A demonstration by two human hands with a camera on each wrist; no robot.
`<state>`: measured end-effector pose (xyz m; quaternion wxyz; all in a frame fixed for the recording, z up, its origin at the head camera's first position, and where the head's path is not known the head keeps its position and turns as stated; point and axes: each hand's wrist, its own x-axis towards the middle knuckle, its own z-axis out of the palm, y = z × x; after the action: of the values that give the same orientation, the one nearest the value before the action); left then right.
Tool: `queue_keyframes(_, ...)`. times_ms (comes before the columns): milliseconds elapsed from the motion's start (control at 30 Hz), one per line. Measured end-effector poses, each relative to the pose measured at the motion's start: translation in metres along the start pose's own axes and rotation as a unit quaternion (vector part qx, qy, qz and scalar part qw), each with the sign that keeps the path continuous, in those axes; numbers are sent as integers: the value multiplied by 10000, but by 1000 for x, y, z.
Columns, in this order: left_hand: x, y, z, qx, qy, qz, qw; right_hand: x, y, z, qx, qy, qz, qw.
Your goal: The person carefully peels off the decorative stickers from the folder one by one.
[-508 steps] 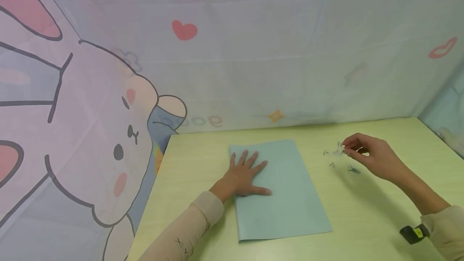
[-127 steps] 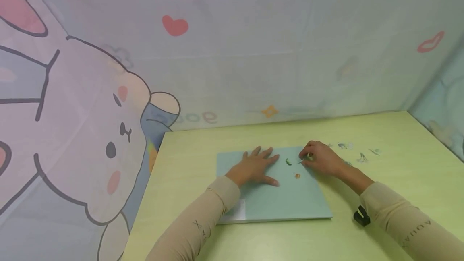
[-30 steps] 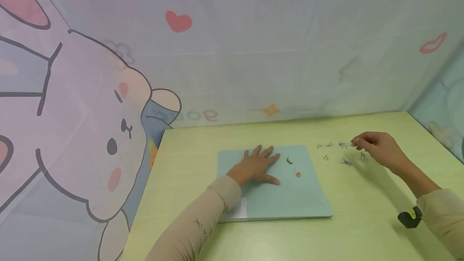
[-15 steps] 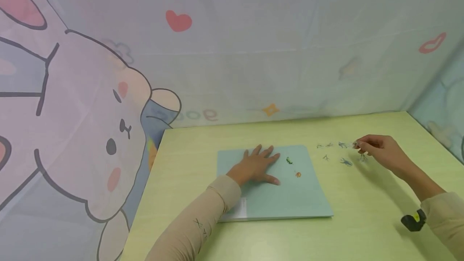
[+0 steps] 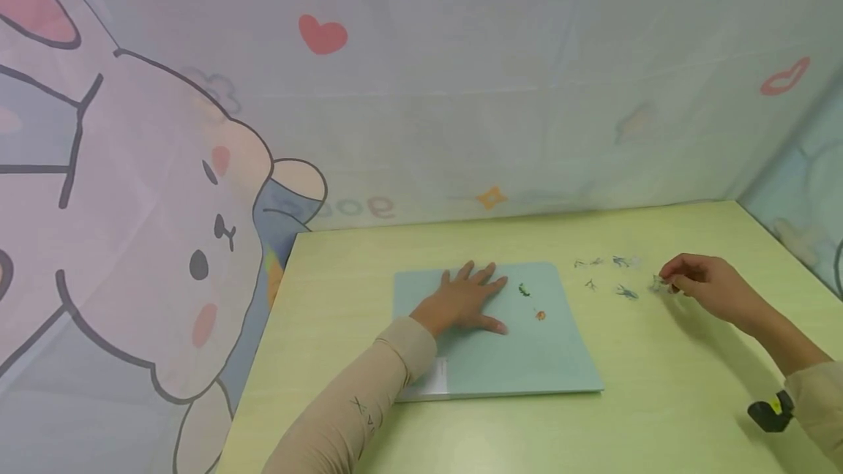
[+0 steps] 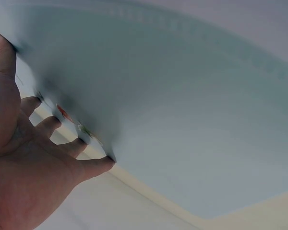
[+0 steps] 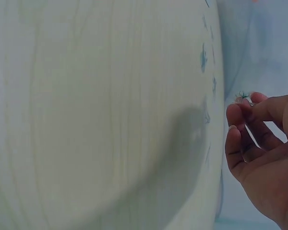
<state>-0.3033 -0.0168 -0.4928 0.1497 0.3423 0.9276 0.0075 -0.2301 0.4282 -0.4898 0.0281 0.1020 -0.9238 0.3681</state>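
My left hand point(image 5: 463, 303) lies spread on a pale green folder point(image 5: 527, 364), its fingers straight; the left wrist view shows the fingertips touching the folder point(image 6: 182, 158). On the folder, right of that hand, are a small green leafy sticker point(image 5: 524, 290) and an orange one point(image 5: 541, 315). Above the table at the right, my right hand point(image 5: 714, 287) pinches a small clear sticker point(image 7: 242, 97) with a fine plant-like print between thumb and fingertips. Several bluish plant-like stickers point(image 5: 627, 292) lie on the table between the folder and my right hand.
The yellow-green table point(image 5: 658, 386) runs back to a printed cloth point(image 5: 461, 130) hung behind it. More cloth with a large cartoon rabbit point(image 5: 165, 240) hangs at the left. A black device point(image 5: 770, 413) sits at my right wrist.
Over the last second my right hand has moved rightward and nearer with the pinched sticker; the left hand stays put. Since the oldest frame, the folder has gained two stickers and the table several.
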Motion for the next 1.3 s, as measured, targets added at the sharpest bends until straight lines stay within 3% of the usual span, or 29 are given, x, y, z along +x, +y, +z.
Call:
queue_keyframes(400, -2, 2, -2, -24, -11, -53, 10000, -2, 7, 6, 230, 137, -279, 9993)
queue_keyframes(600, -1, 2, -1, -8, -9, -32, 10000, -3, 6, 7, 411, 4, -306, 9987)
queue_keyframes(967, 0, 1, 1, 14, 9, -48, 10000, -2, -10, 20, -789, -127, -145, 9967)
queue_keyframes(1300, -1, 0, 1, 7, 28, -36, 10000, 8, -41, 49, -620, 39, -970, 9933)
